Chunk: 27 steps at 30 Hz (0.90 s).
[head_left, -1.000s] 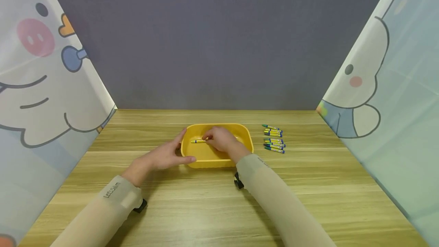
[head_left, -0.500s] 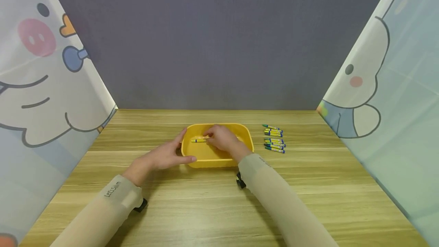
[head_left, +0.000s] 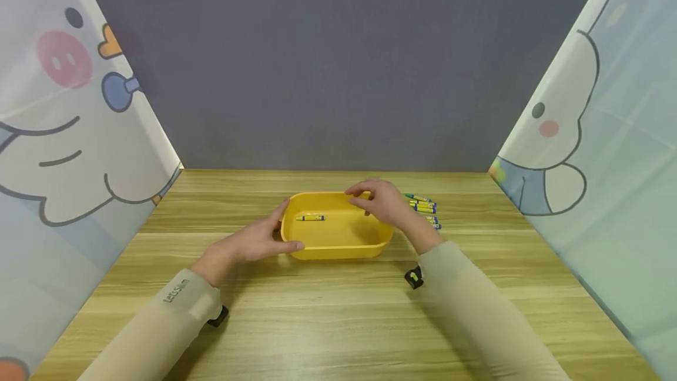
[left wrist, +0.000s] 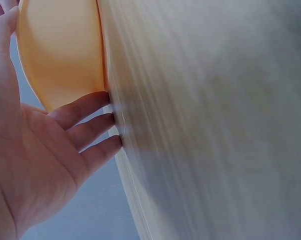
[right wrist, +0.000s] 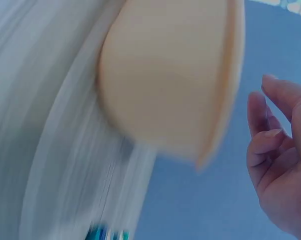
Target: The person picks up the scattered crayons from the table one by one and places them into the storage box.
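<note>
A yellow plastic basin point(head_left: 338, 247) stands on the table, and one yellow crayon point(head_left: 310, 217) with a blue end lies in it towards the left. My left hand point(head_left: 256, 241) rests against the basin's left end, thumb along the front corner and the other fingers spread at the side. Three of these fingers point(left wrist: 97, 131) reach down to the tabletop in the left wrist view. Over the basin's right side hovers my right hand point(head_left: 388, 203), fingers loosely bent and nothing between them. Beside it, several crayons point(head_left: 423, 207) lie on the table, partly hidden by that hand and wrist.
The wooden table point(head_left: 317, 316) runs back to a dark grey panel point(head_left: 338, 63). Cartoon-printed sheets hang at the left point(head_left: 79, 104) and right point(head_left: 592, 134) sides. Each sleeve has a small black device at its cuff.
My right hand has let go of the crayon in the basin, then risen and moved right towards the loose crayons. The left hand stays in place at the basin.
</note>
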### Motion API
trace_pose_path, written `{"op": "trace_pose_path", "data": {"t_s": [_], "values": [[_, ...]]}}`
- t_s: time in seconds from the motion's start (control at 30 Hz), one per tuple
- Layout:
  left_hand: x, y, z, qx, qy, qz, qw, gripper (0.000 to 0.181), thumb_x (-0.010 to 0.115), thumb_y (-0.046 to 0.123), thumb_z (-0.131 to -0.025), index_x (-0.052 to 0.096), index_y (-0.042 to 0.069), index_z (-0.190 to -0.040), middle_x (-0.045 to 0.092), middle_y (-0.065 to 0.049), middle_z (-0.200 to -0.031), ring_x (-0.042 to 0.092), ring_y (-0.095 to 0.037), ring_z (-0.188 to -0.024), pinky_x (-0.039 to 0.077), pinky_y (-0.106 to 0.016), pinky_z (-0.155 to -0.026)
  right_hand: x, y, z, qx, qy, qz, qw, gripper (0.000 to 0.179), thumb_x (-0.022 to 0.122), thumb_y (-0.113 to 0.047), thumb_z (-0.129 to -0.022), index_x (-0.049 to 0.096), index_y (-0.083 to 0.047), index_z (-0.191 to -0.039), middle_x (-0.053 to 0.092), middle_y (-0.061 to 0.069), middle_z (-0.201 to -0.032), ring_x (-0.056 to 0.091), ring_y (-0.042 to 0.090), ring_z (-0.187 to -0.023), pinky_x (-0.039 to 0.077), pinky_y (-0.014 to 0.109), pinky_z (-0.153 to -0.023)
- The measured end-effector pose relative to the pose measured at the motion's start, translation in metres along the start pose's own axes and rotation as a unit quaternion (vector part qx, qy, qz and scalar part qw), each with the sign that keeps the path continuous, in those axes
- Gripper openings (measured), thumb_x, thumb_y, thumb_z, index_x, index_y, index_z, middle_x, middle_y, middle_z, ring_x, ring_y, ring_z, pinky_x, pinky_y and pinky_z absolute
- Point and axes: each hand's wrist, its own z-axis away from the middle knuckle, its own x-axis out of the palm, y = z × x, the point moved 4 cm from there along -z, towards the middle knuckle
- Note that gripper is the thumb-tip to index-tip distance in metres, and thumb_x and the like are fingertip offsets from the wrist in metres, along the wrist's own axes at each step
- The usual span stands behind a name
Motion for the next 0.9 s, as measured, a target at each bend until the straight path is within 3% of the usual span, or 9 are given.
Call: {"op": "trace_pose_path", "data": {"t_s": [0.2, 0.4, 0.5, 0.63, 0.77, 0.9], "values": [[-0.001, 0.002, 0.001, -0.002, -0.002, -0.003, 1.0000, 0.130, 0.074, 0.076, -0.092, -0.005, 0.021, -0.179, 0.047, -0.027, -0.169, 0.059, -0.039, -0.145, 0.044, -0.062, -0.123, -0.035, 0.046, 0.038, 0.025, 0.020, -0.004, 0.9995, 0.028, 0.071, -0.022, -0.109, 0.078, -0.011, -0.135, 0.073, 0.015, -0.131, 0.073, 0.035, -0.083, 0.064, 0.045, -0.074], [0.000, 0.001, 0.000, -0.003, -0.002, -0.007, 1.0000, 0.130, 0.073, 0.077, -0.092, -0.008, 0.024, -0.178, 0.046, -0.027, -0.169, 0.057, -0.041, -0.147, 0.043, -0.062, -0.123, -0.052, 0.098, 0.070, 0.055, -0.011, 0.009, 0.9984, 0.026, 0.071, -0.014, -0.107, 0.079, -0.002, -0.130, 0.078, 0.020, -0.124, 0.066, 0.020, -0.076, 0.055, 0.029, -0.066], [0.000, 0.001, 0.001, -0.004, -0.004, -0.004, 1.0000, 0.130, 0.073, 0.076, -0.092, -0.008, 0.024, -0.178, 0.049, -0.026, -0.167, 0.057, -0.039, -0.147, 0.042, -0.062, -0.124, -0.057, 0.116, 0.083, 0.063, -0.025, 0.032, 0.9972, 0.023, 0.073, -0.011, -0.105, 0.081, -0.001, -0.124, 0.080, 0.020, -0.120, 0.064, 0.015, -0.081, 0.053, 0.026, -0.068], [0.001, 0.001, 0.002, -0.004, -0.009, 0.004, 0.9999, 0.130, 0.074, 0.075, -0.092, -0.009, 0.024, -0.178, 0.059, -0.021, -0.161, 0.061, -0.034, -0.144, 0.043, -0.062, -0.123, -0.061, 0.131, 0.097, 0.066, -0.026, 0.071, 0.9950, 0.018, 0.076, -0.010, -0.101, 0.085, -0.006, -0.117, 0.079, 0.019, -0.125, 0.067, 0.018, -0.096, 0.054, 0.031, -0.079], [0.001, 0.002, 0.002, -0.002, -0.011, 0.007, 0.9999, 0.130, 0.075, 0.075, -0.093, -0.009, 0.024, -0.178, 0.063, -0.018, -0.156, 0.063, -0.032, -0.141, 0.043, -0.061, -0.123, -0.064, 0.137, 0.103, 0.060, -0.028, 0.094, 0.9934, 0.017, 0.079, -0.009, -0.099, 0.086, -0.008, -0.114, 0.080, 0.019, -0.123, 0.072, 0.030, -0.111, 0.057, 0.041, -0.089], [0.002, 0.003, 0.001, -0.002, -0.010, 0.009, 0.9999, 0.130, 0.075, 0.075, -0.092, -0.009, 0.026, -0.178, 0.064, -0.017, -0.156, 0.063, -0.031, -0.141, 0.043, -0.061, -0.124, -0.066, 0.139, 0.105, 0.059, -0.031, 0.103, 0.9924, 0.015, 0.079, -0.008, -0.098, 0.085, -0.009, -0.112, 0.081, 0.015, -0.119, 0.072, 0.034, -0.112, 0.057, 0.045, -0.092]]}}
